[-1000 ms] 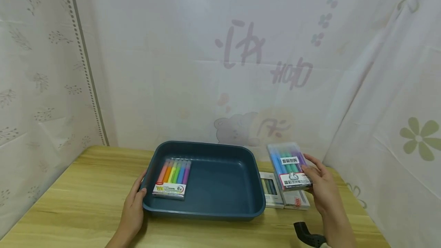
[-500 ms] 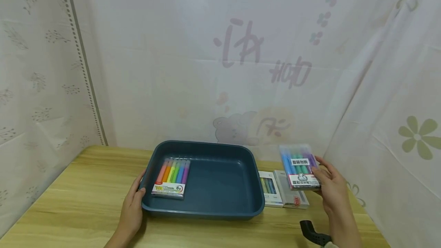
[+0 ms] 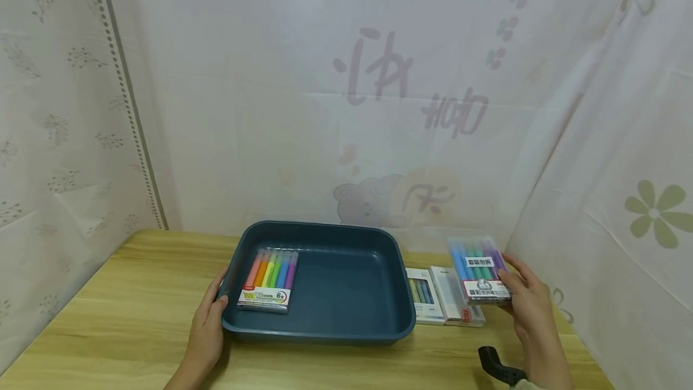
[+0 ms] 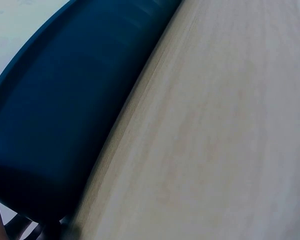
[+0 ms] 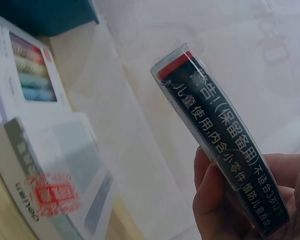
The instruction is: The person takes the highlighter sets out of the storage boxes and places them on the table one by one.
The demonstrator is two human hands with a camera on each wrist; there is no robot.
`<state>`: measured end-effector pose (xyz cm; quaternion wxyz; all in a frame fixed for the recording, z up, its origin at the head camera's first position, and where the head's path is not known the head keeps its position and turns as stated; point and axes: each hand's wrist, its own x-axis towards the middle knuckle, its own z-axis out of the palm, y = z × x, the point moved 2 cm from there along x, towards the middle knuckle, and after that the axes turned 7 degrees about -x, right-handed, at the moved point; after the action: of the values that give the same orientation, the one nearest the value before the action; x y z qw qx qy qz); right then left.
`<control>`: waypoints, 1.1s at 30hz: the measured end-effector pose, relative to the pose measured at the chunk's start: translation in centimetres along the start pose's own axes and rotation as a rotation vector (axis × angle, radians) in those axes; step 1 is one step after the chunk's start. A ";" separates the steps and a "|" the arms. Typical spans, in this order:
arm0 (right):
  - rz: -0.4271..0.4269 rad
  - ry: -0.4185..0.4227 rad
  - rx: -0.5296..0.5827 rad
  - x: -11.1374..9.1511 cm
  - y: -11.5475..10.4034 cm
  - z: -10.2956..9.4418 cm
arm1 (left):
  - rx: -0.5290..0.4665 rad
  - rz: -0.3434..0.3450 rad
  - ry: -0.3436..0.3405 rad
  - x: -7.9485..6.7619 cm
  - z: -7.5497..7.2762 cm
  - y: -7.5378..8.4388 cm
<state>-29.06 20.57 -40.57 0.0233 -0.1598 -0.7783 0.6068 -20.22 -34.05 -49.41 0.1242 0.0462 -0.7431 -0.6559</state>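
My right hand [image 3: 533, 306] holds a clear pack of highlighters [image 3: 476, 272] in blue, green and purple by its right edge, tilted above the table. In the right wrist view, thumb and fingers pinch the pack's narrow dark printed end [image 5: 220, 140]. My left hand [image 3: 204, 327] holds the left side of a dark blue plastic tub [image 3: 352, 294], thumb near the rim; most of its fingers are hidden in the left wrist view. Inside the tub, at the left, lies another pack of highlighters [image 3: 267, 281] in several colours.
Right of the tub lie a white box with a window [image 3: 425, 297] showing coloured pens and a pale box [image 3: 453, 297] with a red mark, partly under the held pack. Wooden table [image 3: 108, 306] surrounds them; printed curtains [image 3: 303, 137] hang behind and at both sides.
My right hand has moved to the right with the highlighter pack and lowered it slightly, uncovering more of the pale box. The left hand and tub stay in place.
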 end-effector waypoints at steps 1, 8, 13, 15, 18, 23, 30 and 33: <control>-0.008 -0.005 0.001 0.1 0.2 -0.1 | 0.000 0.001 0.000 0.0 0.0 0.0; -0.003 0.014 -0.025 0.8 1.6 -0.5 | -0.009 0.006 0.003 0.0 0.1 0.0; 0.053 0.079 -0.054 1.0 2.1 -0.8 | -0.007 0.010 0.007 0.0 0.1 0.0; 0.063 0.098 -0.067 1.2 2.4 -1.0 | -0.006 0.007 0.004 0.0 0.0 0.0; 0.063 0.112 -0.103 1.4 2.7 -1.3 | -0.009 0.003 0.005 0.1 0.1 -0.1; 0.061 0.129 -0.140 1.6 3.2 -1.7 | -0.007 -0.006 0.004 0.1 0.0 -0.2; 0.066 0.148 -0.205 1.8 4.0 -2.3 | -0.010 -0.001 0.001 0.1 0.0 -0.2; 0.064 0.145 -0.236 2.0 4.3 -2.5 | -0.012 0.005 0.002 0.1 0.1 -0.1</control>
<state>-29.41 24.41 -44.28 0.0414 -0.2295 -0.8350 0.4985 -20.36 -34.01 -49.55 0.1267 0.0444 -0.7392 -0.6600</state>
